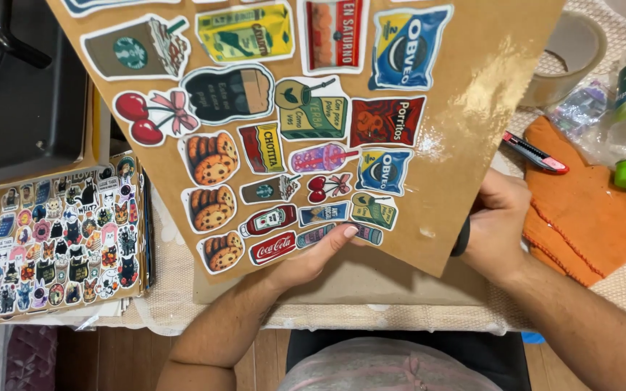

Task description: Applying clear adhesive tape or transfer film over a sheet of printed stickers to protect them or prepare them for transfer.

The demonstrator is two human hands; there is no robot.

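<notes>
Now, left hand [311, 257] flat on one sticker board [465, 108], right hand [494, 228] gripping black handle [462, 236].

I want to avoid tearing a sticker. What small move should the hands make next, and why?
Probably the left hand should press the brown sheet flat while the right hand moves along the edge it grips. The sheet is tilted and lifted, its lower corner hangs above the table, and the left fingertips already rest on the bottom stickers.
</notes>
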